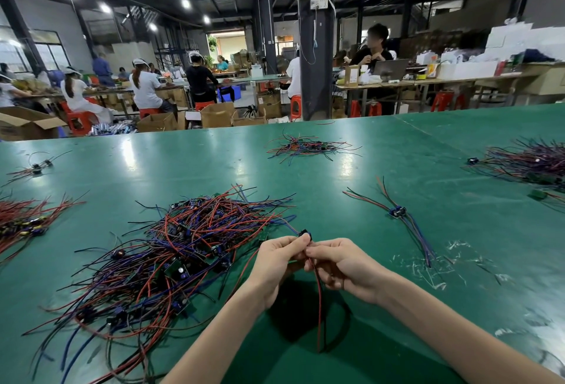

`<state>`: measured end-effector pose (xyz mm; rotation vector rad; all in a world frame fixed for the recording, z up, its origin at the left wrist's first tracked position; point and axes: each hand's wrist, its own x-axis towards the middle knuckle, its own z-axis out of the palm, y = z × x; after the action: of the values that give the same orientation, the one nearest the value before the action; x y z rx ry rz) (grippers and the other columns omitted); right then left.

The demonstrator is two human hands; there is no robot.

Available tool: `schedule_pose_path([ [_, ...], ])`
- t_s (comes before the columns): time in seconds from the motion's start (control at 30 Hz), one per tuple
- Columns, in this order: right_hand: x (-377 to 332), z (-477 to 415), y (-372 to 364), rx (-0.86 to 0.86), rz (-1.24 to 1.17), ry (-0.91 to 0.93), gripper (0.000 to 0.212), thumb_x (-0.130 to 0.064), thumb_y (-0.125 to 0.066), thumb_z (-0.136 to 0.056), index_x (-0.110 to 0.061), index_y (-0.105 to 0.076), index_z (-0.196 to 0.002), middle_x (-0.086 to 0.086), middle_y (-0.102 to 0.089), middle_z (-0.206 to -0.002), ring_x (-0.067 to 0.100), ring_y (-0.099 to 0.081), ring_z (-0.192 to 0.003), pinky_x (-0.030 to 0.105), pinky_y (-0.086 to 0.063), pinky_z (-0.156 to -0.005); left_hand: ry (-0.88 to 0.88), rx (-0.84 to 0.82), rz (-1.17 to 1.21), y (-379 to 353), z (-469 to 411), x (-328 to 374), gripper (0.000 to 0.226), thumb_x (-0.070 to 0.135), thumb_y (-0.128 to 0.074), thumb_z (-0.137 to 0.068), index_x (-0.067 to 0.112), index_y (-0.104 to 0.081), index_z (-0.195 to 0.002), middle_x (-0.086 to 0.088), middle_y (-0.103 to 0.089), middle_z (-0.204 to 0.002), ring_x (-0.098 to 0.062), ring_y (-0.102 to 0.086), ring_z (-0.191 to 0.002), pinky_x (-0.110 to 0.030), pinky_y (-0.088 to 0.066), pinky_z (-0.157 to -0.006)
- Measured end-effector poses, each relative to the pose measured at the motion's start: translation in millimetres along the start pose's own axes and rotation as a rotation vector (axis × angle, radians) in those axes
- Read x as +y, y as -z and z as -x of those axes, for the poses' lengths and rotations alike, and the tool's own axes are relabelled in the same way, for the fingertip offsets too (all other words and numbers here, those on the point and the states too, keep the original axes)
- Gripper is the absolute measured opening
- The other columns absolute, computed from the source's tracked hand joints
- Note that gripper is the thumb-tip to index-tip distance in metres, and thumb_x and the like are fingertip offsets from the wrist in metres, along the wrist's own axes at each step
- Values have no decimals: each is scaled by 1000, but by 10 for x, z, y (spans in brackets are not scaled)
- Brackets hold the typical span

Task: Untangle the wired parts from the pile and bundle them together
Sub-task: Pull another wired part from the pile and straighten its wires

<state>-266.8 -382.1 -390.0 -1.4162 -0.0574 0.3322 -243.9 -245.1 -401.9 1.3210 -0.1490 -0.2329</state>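
Both the left hand [276,257] and right hand [342,261] pinch one wired part [305,234] at the pile's [171,261] three o'clock edge, where its trailing leads may snag and drag neighbours along.

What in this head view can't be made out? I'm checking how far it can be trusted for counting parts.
- Wired part pinched between left hand and right hand: fingers cover most of it.
- Big tangled pile: overlapping wires hide the boards beneath, so no count is possible; its lower wires are cut by the bottom edge.
- Red-wire bundle: cut by the left edge.
- Purple pile: cut by the right edge.
- Far pile: too small.
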Motion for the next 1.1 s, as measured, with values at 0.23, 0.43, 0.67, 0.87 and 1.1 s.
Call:
schedule_pose_path([
  [0.23, -7, 12, 51, 0, 104, 47, 24, -4, -50, -93, -5, -69, -77, 7, -61, -62, 5, -39, -31, 14, -25, -29, -49, -13, -82, -38, 21, -8, 25, 16, -61, -90, 4, -70, -70, -11, -60, -59, -14, -53, -49, -22, -50, -60],
  [0.43, 13, 12, 28, 10, 121, 67, 22, -5, -51, -93, -3, -69, -80, 6, -59, -60, 6, -37, -30, 15, -24, -30, -37, 23, -159, -26, 24, 6, 34, 29, -64, -87, 1, -65, -68, -15, -60, -64, -18, -53, -55, -29, -45, -69],
  [0.67, 19, -3, 50, 17, 197, 44, 20, -4, -52, -91, -1, -70, -85, 7, -60, -60, 6, -37, -30, 14, -25, -31, -99, 86, -266, -2, -14, -31, 31, 21, -63, -89, 1, -55, -67, -15, -52, -65, -25, -45, -67, -35, -34, -70],
  [0.87, -7, 9, 83, 1, 303, 14, 20, -5, -53, -89, -7, -70, -78, 5, -63, -58, 5, -38, -31, 14, -25, -32, -125, 54, -376, 34, -23, -27, 29, 17, -62, -89, 4, -54, -65, -15, -53, -62, -21, -42, -65, -33, -32, -66],
  [1.1, -72, 54, 134, -31, 408, 18, 15, -10, -58, -90, -7, -69, -80, 2, -65, -59, 3, -39, -33, 15, -26, -31, -109, 54, -428, 38, -37, -63, 35, 19, -63, -89, 17, -53, -55, -10, -56, -63, -19, -44, -62, -29, -32, -57],
])
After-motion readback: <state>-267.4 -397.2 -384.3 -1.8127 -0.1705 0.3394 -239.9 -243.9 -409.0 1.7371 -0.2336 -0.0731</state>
